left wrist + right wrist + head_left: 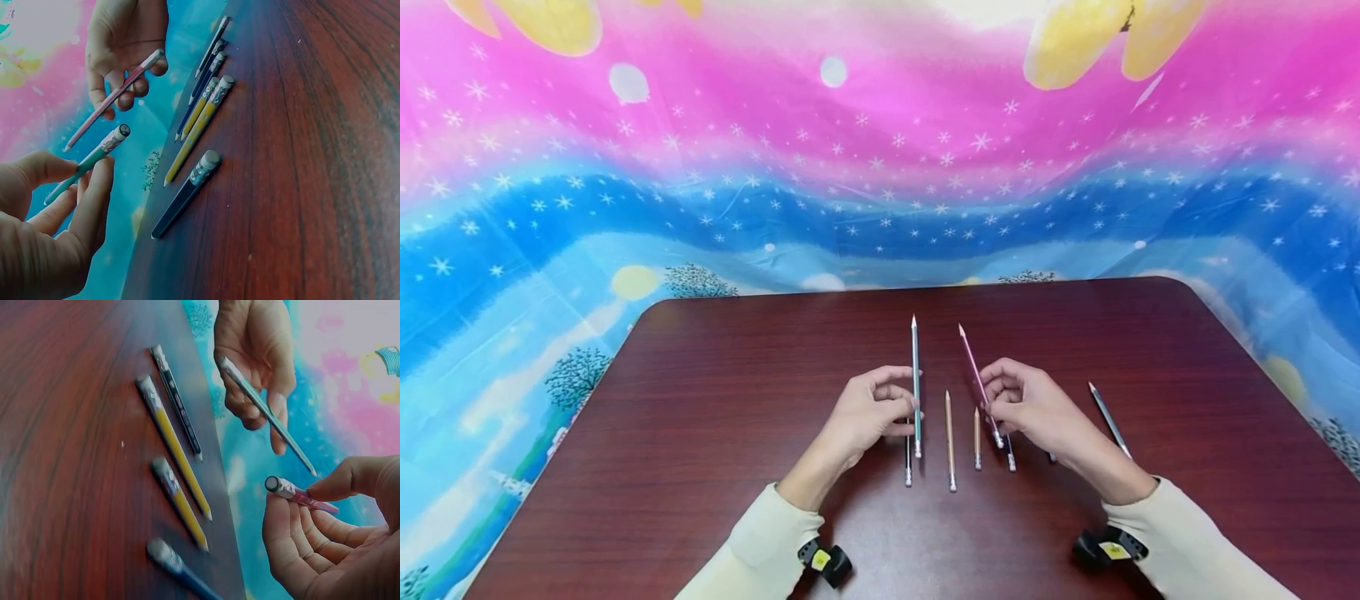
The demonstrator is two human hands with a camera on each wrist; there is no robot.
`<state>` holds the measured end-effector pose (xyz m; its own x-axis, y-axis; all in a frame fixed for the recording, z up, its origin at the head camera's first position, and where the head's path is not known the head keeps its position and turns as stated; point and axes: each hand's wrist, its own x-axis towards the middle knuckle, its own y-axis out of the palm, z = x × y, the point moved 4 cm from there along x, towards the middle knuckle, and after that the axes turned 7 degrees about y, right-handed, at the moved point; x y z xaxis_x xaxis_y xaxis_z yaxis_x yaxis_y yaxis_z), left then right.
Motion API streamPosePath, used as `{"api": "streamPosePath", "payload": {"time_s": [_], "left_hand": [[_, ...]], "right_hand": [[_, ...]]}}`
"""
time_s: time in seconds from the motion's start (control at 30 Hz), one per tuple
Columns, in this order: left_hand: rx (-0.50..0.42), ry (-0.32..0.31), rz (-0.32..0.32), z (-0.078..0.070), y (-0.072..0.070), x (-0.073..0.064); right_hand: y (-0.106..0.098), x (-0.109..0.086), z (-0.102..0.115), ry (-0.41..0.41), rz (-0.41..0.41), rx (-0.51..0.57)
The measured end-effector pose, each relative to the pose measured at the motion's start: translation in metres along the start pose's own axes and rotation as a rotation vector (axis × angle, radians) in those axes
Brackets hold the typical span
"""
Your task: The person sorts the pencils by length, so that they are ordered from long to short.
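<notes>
My left hand [871, 410] pinches a green pencil [916, 383] between thumb and fingers, its tip pointing away and its eraser toward me. Opposite it, my right hand [1028, 404] pinches a pink pencil [977, 375], tilted with its tip to the upper left. Both pencils are held above the table. Beneath and between the hands lie a long yellow pencil [950, 442], a short yellow pencil [977, 440] and, under the green one, a black pencil [908, 462]. A dark blue pencil [181, 570] lies partly hidden below the right hand.
Right of the right wrist lies another dark pencil [1108, 417], and a further eraser end [1051, 456] peeks out by that wrist. All rest on the reddish-brown wooden table [700, 433]. A colourful printed cloth [850, 167] hangs behind the table's far edge.
</notes>
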<state>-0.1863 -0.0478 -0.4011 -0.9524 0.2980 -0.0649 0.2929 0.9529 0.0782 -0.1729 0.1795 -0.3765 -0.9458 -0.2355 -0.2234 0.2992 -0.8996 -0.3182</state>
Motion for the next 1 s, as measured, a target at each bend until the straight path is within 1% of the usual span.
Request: {"api": "streamPosePath", "payload": {"time_s": [0.2,0.4,0.73,1.0], "left_hand": [[-0.049,0.016,-0.011,-0.001,-0.002,0.0],[-0.059,0.029,-0.012,-0.002,-0.003,0.0],[-0.058,0.029,-0.041,-0.001,-0.008,0.001],[-0.042,0.035,-0.082,0.0,-0.019,0.002]], "right_hand": [[0.014,0.005,0.004,-0.007,0.028,0.069],[0.025,0.01,0.007,0.01,0.049,0.136],[0.037,0.017,0.011,0.009,0.053,0.163],[0.047,0.025,0.014,0.023,0.07,0.191]]}}
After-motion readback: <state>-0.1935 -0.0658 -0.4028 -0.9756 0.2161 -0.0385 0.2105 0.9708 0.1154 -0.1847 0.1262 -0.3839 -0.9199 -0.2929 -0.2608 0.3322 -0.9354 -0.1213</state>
